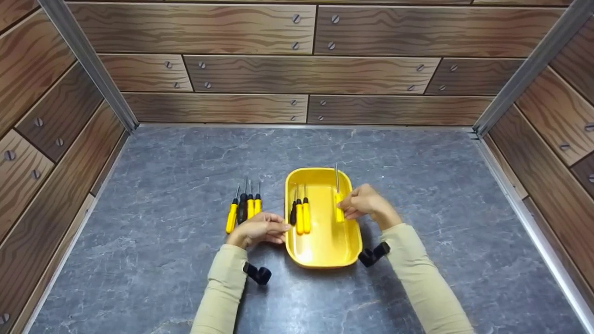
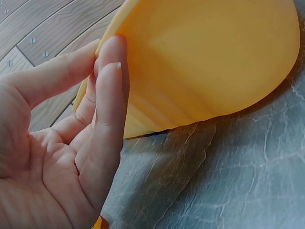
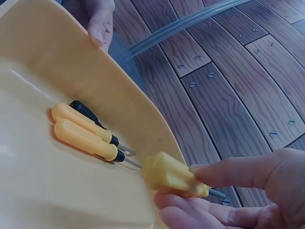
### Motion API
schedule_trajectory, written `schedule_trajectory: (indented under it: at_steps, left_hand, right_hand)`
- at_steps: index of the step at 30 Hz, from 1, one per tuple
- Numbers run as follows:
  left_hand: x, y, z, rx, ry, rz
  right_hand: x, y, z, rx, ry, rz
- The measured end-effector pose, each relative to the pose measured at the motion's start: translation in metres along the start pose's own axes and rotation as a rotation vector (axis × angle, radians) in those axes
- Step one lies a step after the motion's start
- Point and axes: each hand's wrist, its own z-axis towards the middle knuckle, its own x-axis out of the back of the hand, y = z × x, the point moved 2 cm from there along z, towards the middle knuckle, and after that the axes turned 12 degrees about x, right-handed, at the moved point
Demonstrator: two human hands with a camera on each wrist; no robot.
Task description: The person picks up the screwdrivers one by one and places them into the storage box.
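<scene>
A yellow tray sits on the tabletop, with two yellow-handled screwdrivers and a black-handled one lying side by side along its left part. My left hand pinches the tray's left rim between thumb and fingers, as the left wrist view shows. At the tray's right side my right hand pinches a larger screwdriver by its yellow handle. Its shank points away from me past the far rim; whether the handle touches the tray floor I cannot tell.
Left of the tray lie several more screwdrivers, among them a yellow-handled one and a black-handled one, partly behind my left hand. Wood-patterned walls with metal corner posts enclose the grey marbled tabletop.
</scene>
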Motion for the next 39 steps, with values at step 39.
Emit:
schedule_trajectory:
  at_steps: [39]
  left_hand:
    - [0.000,0.001,0.000,0.003,-0.011,0.003]
  right_hand:
    - [-0.037,0.000,0.016,-0.072,-0.134,-0.111]
